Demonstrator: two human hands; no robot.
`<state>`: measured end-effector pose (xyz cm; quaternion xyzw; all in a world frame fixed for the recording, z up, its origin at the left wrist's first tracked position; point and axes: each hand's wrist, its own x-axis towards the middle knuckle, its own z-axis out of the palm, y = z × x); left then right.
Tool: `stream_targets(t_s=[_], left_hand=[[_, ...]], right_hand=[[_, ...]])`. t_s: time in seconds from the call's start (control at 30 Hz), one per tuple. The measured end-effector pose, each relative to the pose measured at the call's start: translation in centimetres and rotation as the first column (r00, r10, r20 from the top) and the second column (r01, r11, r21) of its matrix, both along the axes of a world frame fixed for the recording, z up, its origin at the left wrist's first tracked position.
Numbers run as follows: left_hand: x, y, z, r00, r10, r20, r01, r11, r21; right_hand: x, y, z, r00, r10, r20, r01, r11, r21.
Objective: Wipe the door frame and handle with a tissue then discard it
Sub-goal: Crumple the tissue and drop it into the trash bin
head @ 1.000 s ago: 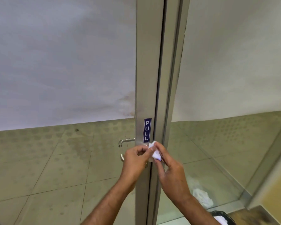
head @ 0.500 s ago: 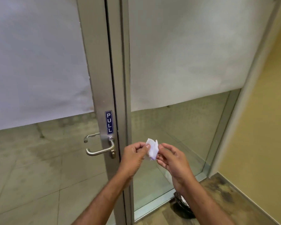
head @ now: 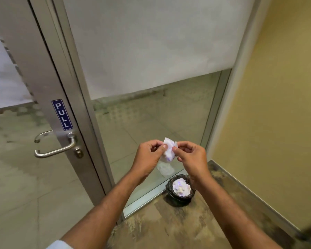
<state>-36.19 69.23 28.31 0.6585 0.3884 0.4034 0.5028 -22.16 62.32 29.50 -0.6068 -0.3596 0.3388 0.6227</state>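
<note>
A crumpled white tissue (head: 168, 150) is pinched between the fingertips of my left hand (head: 149, 157) and my right hand (head: 191, 158), held in the air in front of the fixed glass panel. The metal door frame (head: 48, 83) with a blue PULL sticker (head: 62, 115) runs down the left. Its steel lever handle (head: 56, 149) sits well left of my hands, untouched. Below my right wrist a small bin lined with a black bag (head: 180, 190) stands on the floor, with white tissue inside it.
A yellow wall (head: 280, 105) closes the right side, meeting the glass panel's frame (head: 215, 112) in a corner. The floor here is a stained brown surface (head: 178, 225). Frosted film (head: 151, 42) covers the upper glass.
My view has swung right and down, so the door frame and handle slid to the left. Both hands drew the tissue away from the frame, and the bin came into sight.
</note>
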Motion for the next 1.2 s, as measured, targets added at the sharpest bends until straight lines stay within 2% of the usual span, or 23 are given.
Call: stream_targets(t_s=[0.27, 0.5, 0.87, 1.2], left_hand=[[4.4, 3.0, -3.6, 0.994, -0.102, -0.049, 0.102, 0.995, -0.008], [9.3, 5.6, -8.2, 0.984, -0.111, -0.142, 0.112, 0.994, 0.001], [17.1, 9.4, -17.9, 0.953, 0.003, -0.303, 0.036, 0.992, 0.124], [20.6, 12.3, -28.7, 0.982, -0.020, -0.189, 0.000, 0.995, -0.104]], right_hand=[[3.4, 1.2, -3.2, 0.979, -0.134, 0.152, 0.143, 0.988, -0.052], [8.8, 3.6, -8.7, 0.954, -0.135, 0.269, 0.165, 0.982, -0.094], [16.1, 7.2, -19.0, 0.894, -0.170, 0.414, 0.244, 0.961, -0.133], [18.9, 10.9, -29.4, 0.896, -0.232, 0.378, 0.317, 0.931, -0.180]])
